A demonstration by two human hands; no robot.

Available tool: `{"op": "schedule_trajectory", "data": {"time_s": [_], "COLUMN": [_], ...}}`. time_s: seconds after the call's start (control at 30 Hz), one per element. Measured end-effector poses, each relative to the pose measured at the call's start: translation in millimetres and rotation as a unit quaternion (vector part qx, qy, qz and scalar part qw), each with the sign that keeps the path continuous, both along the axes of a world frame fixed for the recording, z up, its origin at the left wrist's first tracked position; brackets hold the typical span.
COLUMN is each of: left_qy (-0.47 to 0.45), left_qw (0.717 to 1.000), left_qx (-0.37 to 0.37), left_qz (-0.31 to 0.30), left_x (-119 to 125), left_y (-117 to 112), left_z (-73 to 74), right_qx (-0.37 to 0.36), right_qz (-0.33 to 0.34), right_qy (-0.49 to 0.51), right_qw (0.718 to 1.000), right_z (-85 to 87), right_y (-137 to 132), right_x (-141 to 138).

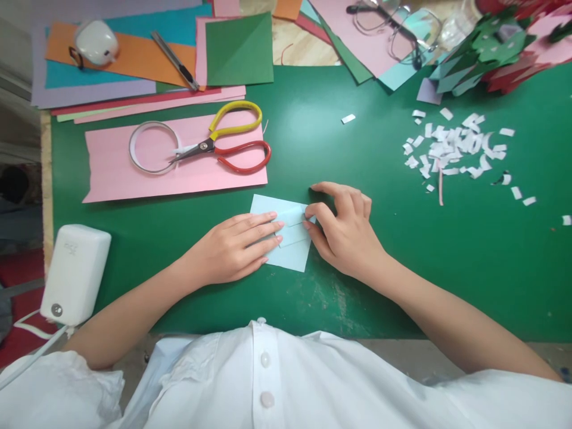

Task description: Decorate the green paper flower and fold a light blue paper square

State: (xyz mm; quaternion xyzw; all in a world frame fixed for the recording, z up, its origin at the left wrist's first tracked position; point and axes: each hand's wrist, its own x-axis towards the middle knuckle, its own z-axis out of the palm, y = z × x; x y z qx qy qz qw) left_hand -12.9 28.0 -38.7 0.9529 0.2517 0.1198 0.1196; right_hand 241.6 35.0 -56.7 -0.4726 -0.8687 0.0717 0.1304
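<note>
Pressing flat on the pale blue paper (292,250), the left hand (232,247) lies open, palm down, fingers straight and together, their tips near the sheet's middle; the right hand (344,232) comes in from the other side, thumb and forefinger closed in what looks like a pinch on a folded strip at the paper's right edge, remaining fingers arched and resting on the green mat (313,137). Paper sits on the mat directly before the person, between both hands, turned slightly askew; crease lines show across it. Judged light, thin and limp; likely to slide on the smooth mat unless weighted, and to crease wherever squeezed; best taken by an edge or corner with fingertips. Beyond the left hand: scissors (223,146) and a tape ring (154,147) on a pink sheet (134,179); well to the right, scattered white scraps (456,146); a white box (75,274) at the mat's near left corner.
</note>
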Motion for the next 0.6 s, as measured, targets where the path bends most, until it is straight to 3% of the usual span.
{"op": "schedule_trajectory", "data": {"time_s": [0.47,0.6], "left_qy": [0.000,-0.039], "left_qw": [1.000,0.999], "left_qx": [-0.031,-0.017], "left_qz": [0.007,0.005], "left_x": [-0.9,-0.5], "left_y": [0.3,-0.2], "left_z": [-2.9,-5.4], "right_qx": [-0.021,-0.031], "right_qz": [0.010,-0.001], "right_qy": [0.068,0.112], "right_qw": [0.997,0.993], "right_z": [3.0,2.2], "right_y": [-1.8,-3.6], "right_x": [2.7,2.7]}}
